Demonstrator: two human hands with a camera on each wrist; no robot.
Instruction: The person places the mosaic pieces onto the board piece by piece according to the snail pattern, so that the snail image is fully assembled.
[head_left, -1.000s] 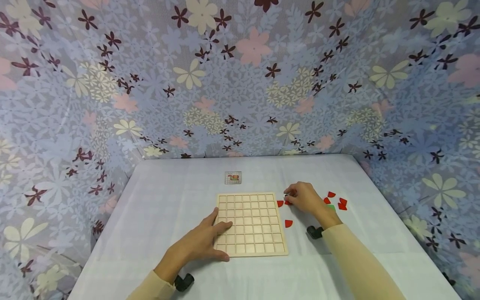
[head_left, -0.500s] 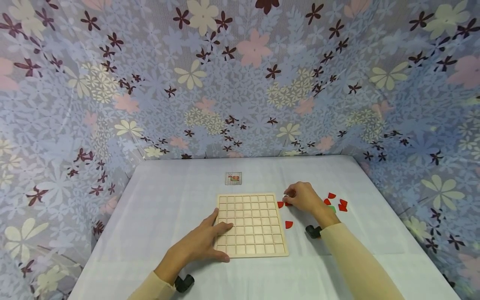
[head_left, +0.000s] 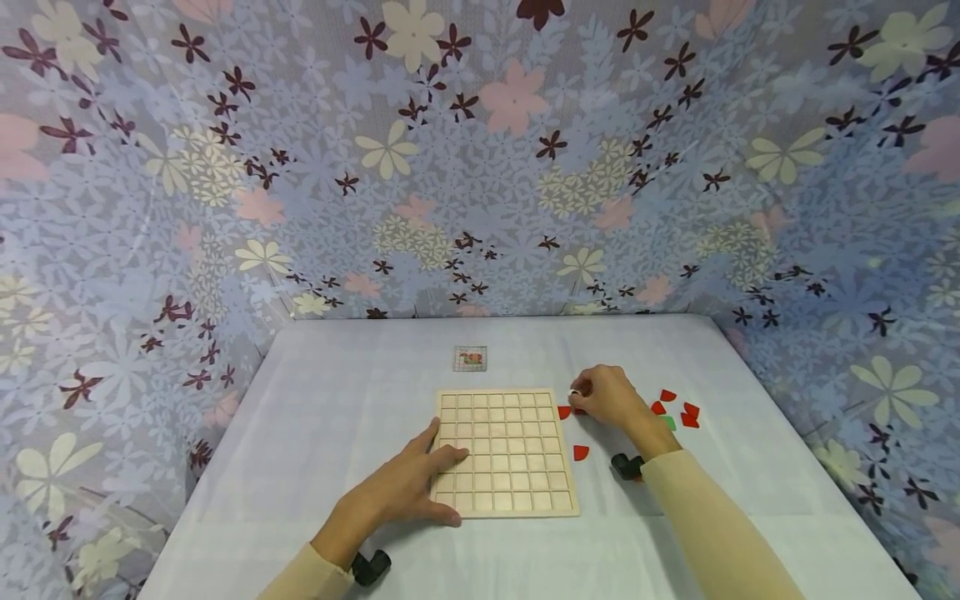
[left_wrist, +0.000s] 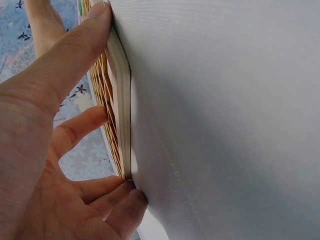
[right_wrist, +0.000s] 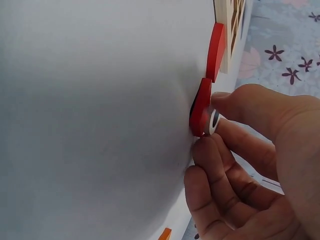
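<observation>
Near the right edge of the wooden grid board (head_left: 497,454), my right hand (head_left: 609,396) pinches a small white round piece with a dark centre (right_wrist: 214,123) between thumb and forefinger. In the right wrist view this piece is right against a red piece (right_wrist: 201,107) lying on the table; whether it is on top of it is unclear. Another red piece (right_wrist: 215,52) sits between that one and the board. My left hand (head_left: 401,483) is spread along the board's left edge, its thumb (left_wrist: 82,42) at the near corner and one finger reaching over the grid.
Several red pieces (head_left: 691,410) and a green piece (head_left: 668,423) lie right of my right hand. A single red quarter-round piece (head_left: 581,452) is beside the board. An orange piece (right_wrist: 165,234) shows lower down. Behind the board lies a small picture card (head_left: 470,358).
The white piece between my right fingers shows a little more clearly than a second ago. Both hands stay almost in place; the whole head view has shifted slightly.
</observation>
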